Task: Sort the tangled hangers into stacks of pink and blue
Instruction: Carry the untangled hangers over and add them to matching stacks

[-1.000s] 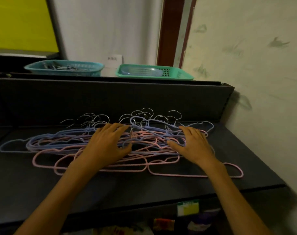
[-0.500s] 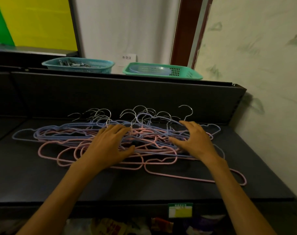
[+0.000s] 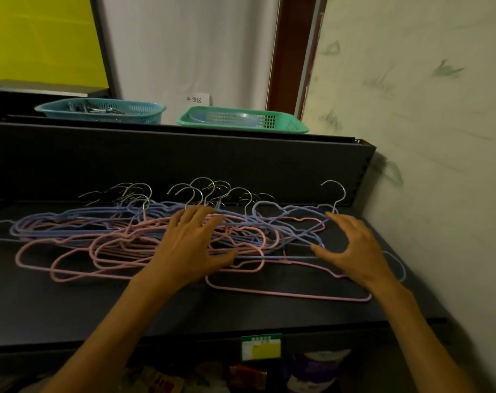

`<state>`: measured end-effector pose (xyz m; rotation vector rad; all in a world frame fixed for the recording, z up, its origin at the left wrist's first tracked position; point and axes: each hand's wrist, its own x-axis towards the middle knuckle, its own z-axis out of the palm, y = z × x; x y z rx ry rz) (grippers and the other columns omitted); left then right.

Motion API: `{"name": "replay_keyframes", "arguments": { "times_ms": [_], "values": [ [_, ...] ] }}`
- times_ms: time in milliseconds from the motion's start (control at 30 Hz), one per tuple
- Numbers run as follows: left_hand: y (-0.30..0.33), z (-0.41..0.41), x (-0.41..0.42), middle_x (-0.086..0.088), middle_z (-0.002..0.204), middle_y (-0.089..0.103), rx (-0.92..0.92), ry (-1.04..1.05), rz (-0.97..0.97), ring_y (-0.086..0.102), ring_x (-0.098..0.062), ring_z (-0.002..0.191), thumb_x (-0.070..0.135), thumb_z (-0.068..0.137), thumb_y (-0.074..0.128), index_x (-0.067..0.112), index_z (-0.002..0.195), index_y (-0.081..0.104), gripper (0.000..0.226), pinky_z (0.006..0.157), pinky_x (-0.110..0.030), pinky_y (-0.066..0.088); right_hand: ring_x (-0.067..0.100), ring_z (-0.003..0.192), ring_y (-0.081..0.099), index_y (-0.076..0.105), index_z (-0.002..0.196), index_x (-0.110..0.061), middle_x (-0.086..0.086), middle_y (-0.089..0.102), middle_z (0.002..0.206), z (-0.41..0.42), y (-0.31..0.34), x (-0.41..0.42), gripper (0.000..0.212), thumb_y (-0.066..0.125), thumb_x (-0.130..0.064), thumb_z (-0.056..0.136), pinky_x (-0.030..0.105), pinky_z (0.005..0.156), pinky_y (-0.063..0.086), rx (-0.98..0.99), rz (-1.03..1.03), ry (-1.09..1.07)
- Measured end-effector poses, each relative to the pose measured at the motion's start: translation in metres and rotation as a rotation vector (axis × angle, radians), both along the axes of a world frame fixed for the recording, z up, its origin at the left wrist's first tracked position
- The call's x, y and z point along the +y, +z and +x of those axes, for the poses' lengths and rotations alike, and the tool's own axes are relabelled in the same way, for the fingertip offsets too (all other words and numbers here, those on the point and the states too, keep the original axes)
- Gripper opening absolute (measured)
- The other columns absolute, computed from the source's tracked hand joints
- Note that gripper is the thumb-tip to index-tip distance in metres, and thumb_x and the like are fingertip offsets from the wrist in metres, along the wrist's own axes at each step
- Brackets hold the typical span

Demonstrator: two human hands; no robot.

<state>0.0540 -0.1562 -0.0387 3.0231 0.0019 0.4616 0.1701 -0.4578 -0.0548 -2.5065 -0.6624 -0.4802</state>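
Sorting looks barely begun: pink hangers (image 3: 79, 268) and blue hangers (image 3: 71, 222) lie tangled on the shelf (image 3: 71, 313); left hand (image 3: 190, 248) presses flat, right hand (image 3: 351, 245) hovers, grip wide.

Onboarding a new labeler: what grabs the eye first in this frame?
The tangle of pink and blue hangers spread across the dark shelf, metal hooks pointing toward the back panel. Both hands are on the pile: the left hand lies spread over its middle, the right hand arches over the right end, fingers splayed, no grip yet. Behind, on the ledge, sit a blue basket and a green basket.
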Motion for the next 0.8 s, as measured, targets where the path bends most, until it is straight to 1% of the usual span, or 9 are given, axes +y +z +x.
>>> {"name": "replay_keyframes", "arguments": {
  "times_ms": [67, 167, 267, 467, 600, 667, 733, 800],
  "values": [
    [-0.001, 0.007, -0.017, 0.0, 0.154, 0.021, 0.022, -0.031, -0.013, 0.015, -0.02, 0.141, 0.077, 0.077, 0.042, 0.029, 0.146, 0.024, 0.086, 0.117, -0.042, 0.01, 0.02, 0.126, 0.042, 0.044, 0.138, -0.02, 0.005, 0.047, 0.138, 0.003, -0.002, -0.006, 0.079, 0.076, -0.047, 0.07, 0.036, 0.105, 0.033, 0.002, 0.016, 0.004],
    [-0.005, 0.015, -0.039, 0.0, 0.154, 0.018, 0.057, -0.044, -0.024, 0.014, -0.02, 0.141, 0.075, 0.078, 0.046, 0.027, 0.148, 0.019, 0.088, 0.115, -0.038, 0.006, 0.02, 0.124, 0.043, 0.044, 0.137, -0.022, 0.004, 0.048, 0.136, 0.007, -0.006, -0.013, 0.079, 0.076, -0.047, 0.07, 0.036, 0.104, 0.035, -0.005, 0.029, 0.022],
    [-0.005, 0.02, -0.047, 0.0, 0.153, 0.019, 0.067, -0.018, -0.038, 0.016, -0.021, 0.14, 0.074, 0.078, 0.047, 0.027, 0.148, 0.017, 0.09, 0.115, -0.037, 0.009, 0.02, 0.123, 0.044, 0.044, 0.137, -0.024, 0.004, 0.049, 0.135, 0.011, -0.01, -0.017, 0.079, 0.075, -0.049, 0.069, 0.037, 0.104, 0.037, -0.002, 0.041, 0.038],
    [-0.002, 0.023, -0.052, -0.001, 0.15, 0.02, 0.063, -0.028, -0.031, 0.019, -0.021, 0.138, 0.073, 0.077, 0.049, 0.028, 0.148, 0.019, 0.089, 0.114, -0.037, 0.014, 0.019, 0.125, 0.042, 0.043, 0.138, -0.026, 0.003, 0.047, 0.136, 0.015, -0.013, -0.019, 0.079, 0.076, -0.048, 0.069, 0.03, 0.102, 0.032, -0.009, 0.059, 0.06],
    [-0.001, 0.026, -0.06, -0.003, 0.15, 0.017, 0.099, -0.006, 0.033, 0.017, -0.024, 0.138, 0.074, 0.077, 0.049, 0.026, 0.149, 0.016, 0.092, 0.114, -0.039, 0.013, 0.018, 0.125, 0.041, 0.041, 0.138, -0.028, 0.001, 0.046, 0.137, 0.015, -0.015, -0.021, 0.08, 0.074, -0.051, 0.069, 0.027, 0.102, 0.029, -0.007, 0.058, 0.059],
    [-0.001, 0.027, -0.063, -0.003, 0.15, 0.017, 0.105, 0.007, 0.033, 0.017, -0.024, 0.138, 0.073, 0.078, 0.049, 0.026, 0.149, 0.016, 0.092, 0.114, -0.039, 0.012, 0.017, 0.125, 0.041, 0.042, 0.138, -0.027, 0.001, 0.046, 0.137, 0.014, -0.016, -0.021, 0.079, 0.075, -0.05, 0.07, 0.026, 0.101, 0.027, -0.007, 0.068, 0.058],
    [-0.002, 0.028, -0.064, -0.003, 0.15, 0.017, 0.094, 0.005, 0.004, 0.018, -0.024, 0.138, 0.071, 0.078, 0.05, 0.026, 0.148, 0.016, 0.09, 0.114, -0.039, 0.013, 0.017, 0.125, 0.041, 0.042, 0.138, -0.025, 0.001, 0.047, 0.136, 0.014, -0.017, -0.023, 0.079, 0.075, -0.049, 0.07, 0.027, 0.101, 0.03, -0.008, 0.07, 0.058],
    [-0.003, 0.028, -0.064, -0.004, 0.149, 0.017, 0.089, 0.003, -0.021, 0.017, -0.024, 0.137, 0.07, 0.078, 0.052, 0.026, 0.148, 0.016, 0.09, 0.114, -0.039, 0.013, 0.018, 0.124, 0.043, 0.043, 0.137, -0.025, 0.001, 0.048, 0.135, 0.014, -0.017, -0.026, 0.078, 0.075, -0.049, 0.069, 0.03, 0.103, 0.034, -0.002, 0.078, 0.062]
  ]
}}
